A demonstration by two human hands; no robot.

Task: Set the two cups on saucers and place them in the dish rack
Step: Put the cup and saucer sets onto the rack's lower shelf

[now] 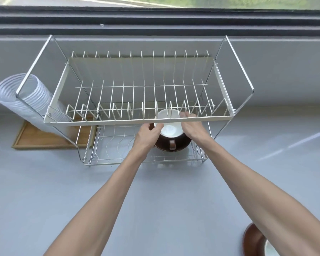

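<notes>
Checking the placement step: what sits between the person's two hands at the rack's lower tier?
In the head view, the cup, white inside, sits on a brown saucer between the left hand and right hand.

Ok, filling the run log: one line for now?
left hand + right hand: hold cup on saucer | lower dish rack tier | second saucer on counter

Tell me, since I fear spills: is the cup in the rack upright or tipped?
Upright: the cup shows its open white mouth from above, sitting on the brown saucer.
</notes>
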